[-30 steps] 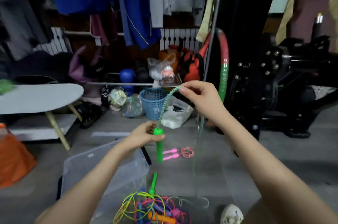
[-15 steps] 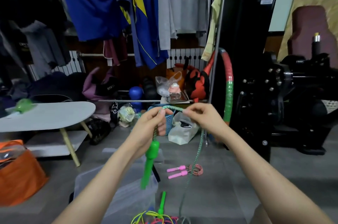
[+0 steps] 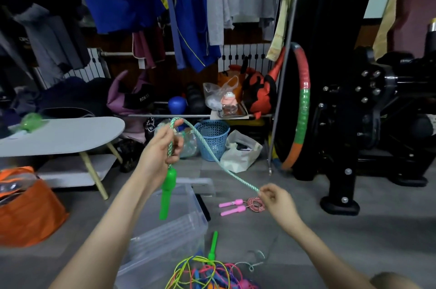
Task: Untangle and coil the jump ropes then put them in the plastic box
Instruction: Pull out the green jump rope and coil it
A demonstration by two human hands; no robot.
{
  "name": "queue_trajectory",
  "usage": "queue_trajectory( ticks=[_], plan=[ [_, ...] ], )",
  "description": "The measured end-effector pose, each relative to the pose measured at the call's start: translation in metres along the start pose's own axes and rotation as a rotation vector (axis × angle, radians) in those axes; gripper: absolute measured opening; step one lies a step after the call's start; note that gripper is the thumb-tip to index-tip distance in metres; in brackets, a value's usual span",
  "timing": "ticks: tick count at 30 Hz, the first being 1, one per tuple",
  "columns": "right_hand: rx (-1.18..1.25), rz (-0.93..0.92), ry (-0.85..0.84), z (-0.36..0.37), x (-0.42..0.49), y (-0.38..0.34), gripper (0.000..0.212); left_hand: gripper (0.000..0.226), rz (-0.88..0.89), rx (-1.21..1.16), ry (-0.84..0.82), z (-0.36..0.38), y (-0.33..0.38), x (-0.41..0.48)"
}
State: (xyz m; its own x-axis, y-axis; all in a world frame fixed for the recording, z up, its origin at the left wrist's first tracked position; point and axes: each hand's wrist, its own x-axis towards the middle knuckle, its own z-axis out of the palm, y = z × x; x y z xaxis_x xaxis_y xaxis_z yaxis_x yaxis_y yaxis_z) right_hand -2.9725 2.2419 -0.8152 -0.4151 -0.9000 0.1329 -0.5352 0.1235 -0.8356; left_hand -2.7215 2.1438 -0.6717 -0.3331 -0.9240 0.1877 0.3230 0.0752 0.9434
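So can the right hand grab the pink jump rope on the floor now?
Probably not yet. The right hand is busy pinching the green rope. But the pink jump rope lies bare on the floor with nothing over it, so a freed hand likely could.

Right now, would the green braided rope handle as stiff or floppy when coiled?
Probably floppy: the green braided rope bends sharply over the left hand and curves down to the right hand. Likely light: a fingertip pinch holds it. The green handle dangling below the left hand would probably swing.
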Motion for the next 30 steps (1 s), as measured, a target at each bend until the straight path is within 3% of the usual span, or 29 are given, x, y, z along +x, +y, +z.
queue_trajectory(
  ticks=[3,5,7,10,13,15,18,22,30],
  plan=[
    [-0.140,-0.364,0.186,-0.021,0.012,-0.073,0.004,0.028,-0.027,0.103,0.041,-0.003,-0.014,0.002],
    [-0.240,-0.623,0.300,-0.038,0.014,-0.130,0.011,0.027,-0.038,0.105,0.064,-0.005,-0.022,0.003],
    [-0.432,-0.762,0.335,-0.043,0.016,-0.163,0.011,0.025,-0.046,0.088,0.071,-0.007,-0.025,0.003],
    [-0.931,-0.807,0.129,-0.024,0.011,-0.167,0.029,0.022,-0.062,0.096,0.071,-0.007,-0.027,0.001],
    [-1.108,-0.864,-0.156,-0.007,0.004,-0.148,0.030,0.023,-0.109,0.131,0.027,-0.009,-0.031,-0.001],
    [-0.977,-0.878,-0.244,-0.007,0.003,-0.148,0.015,0.023,-0.163,0.176,-0.015,-0.012,-0.035,-0.002],
    [-0.716,-0.781,-0.299,-0.015,0.005,-0.158,0.027,0.021,-0.217,0.225,-0.086,-0.012,-0.040,-0.006],
    [-0.465,-0.730,-0.344,-0.018,0.006,-0.168,0.021,0.020,-0.281,0.167,-0.189,-0.002,-0.045,-0.014],
    [-0.351,-0.616,-0.250,-0.026,0.024,-0.171,0.017,0.026,-0.340,-0.090,-0.295,0.013,-0.042,-0.023]
  ],
)
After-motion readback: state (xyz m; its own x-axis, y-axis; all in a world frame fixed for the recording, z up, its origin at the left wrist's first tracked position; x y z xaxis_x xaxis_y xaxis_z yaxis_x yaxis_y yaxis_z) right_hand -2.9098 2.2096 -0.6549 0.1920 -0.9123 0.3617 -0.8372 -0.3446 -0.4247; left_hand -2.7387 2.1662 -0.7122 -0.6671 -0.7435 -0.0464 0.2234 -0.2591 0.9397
